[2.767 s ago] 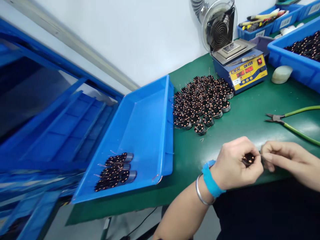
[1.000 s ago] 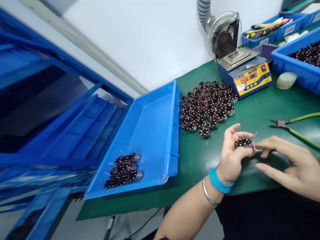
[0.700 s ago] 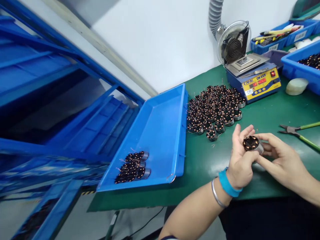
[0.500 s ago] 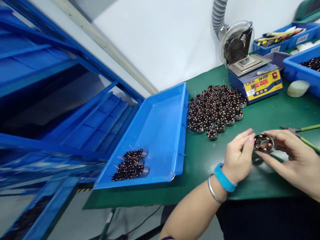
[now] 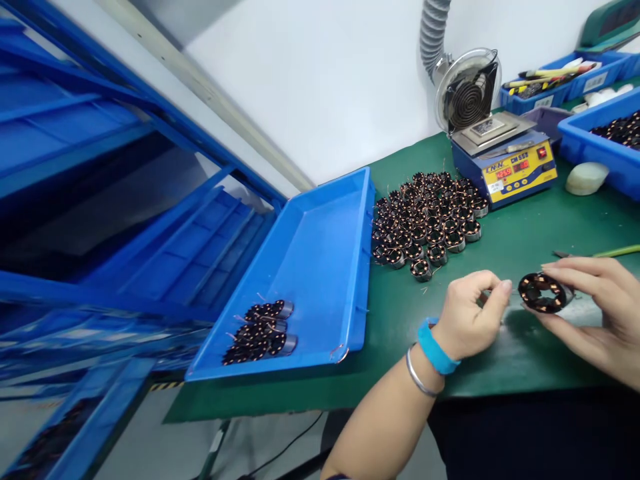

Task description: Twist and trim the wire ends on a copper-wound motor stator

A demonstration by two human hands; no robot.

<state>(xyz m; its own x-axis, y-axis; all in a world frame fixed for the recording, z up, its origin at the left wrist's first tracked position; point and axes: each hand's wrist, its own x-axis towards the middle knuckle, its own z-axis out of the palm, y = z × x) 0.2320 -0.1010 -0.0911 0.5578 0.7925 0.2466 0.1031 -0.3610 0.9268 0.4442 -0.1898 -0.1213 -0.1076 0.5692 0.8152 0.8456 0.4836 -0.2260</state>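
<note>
- The right hand has a narrow grip on a copper-wound stator ring, its fingertips on the ring's rim from the right side.
- The ring sits just left of that grip, above the tabletop. Its round face tilts up toward the camera, and its central axis points up and back toward the person.
- The left hand is just left of the ring, not touching it. Its grip is narrow, thumb and forefinger pinched; any fine wire there is too small to tell.
- Left of the grip, a pile of wound stators lies on the tabletop.
- Further left, a blue plastic tray holds a small row of stators on their sides.
- Beyond the grip stands a soldering station; green-handled side cutters lie to its right.
</note>
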